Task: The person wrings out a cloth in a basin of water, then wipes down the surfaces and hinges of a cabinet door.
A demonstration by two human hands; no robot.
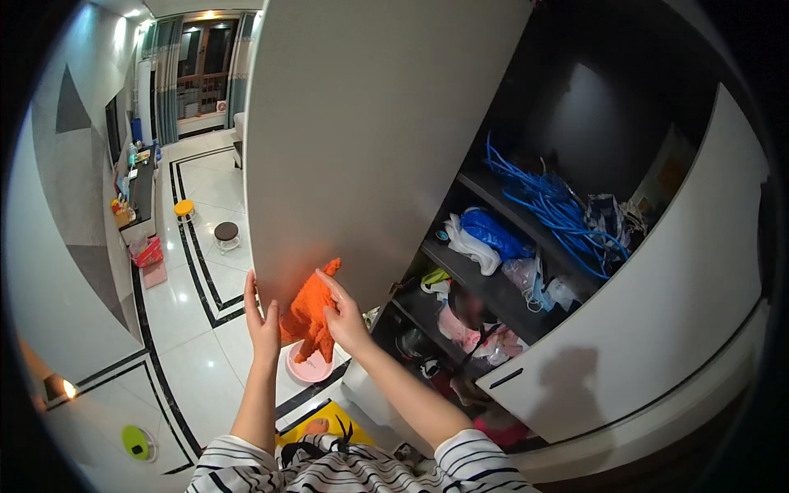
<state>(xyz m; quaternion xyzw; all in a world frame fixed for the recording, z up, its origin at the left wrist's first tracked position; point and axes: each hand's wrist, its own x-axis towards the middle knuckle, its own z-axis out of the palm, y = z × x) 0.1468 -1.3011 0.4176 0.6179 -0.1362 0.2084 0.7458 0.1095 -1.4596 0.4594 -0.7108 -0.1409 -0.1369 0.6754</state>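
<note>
An orange cloth [308, 311] is in my right hand [345, 317], pressed against the inner face of a grey cabinet door [363, 135]. Part of the cloth dangles below my fingers. My left hand [262, 323] is at the door's free edge, with the thumb on the near face and the fingers along the edge. The door stands swung out from the cabinet. Below the cloth, a pink basin [311, 365] rests on the floor, partly covered in view by the cloth's hanging end.
Cabinet shelves [456, 271] at right hold a coiled blue cable [548, 203], plastic bags and a blue bundle [493, 231]. A second white door [641, 320] stands at right. A yellow mat [333, 422] lies by my feet. Yellow [183, 208], brown [227, 232] and green [135, 442] stools stand at left.
</note>
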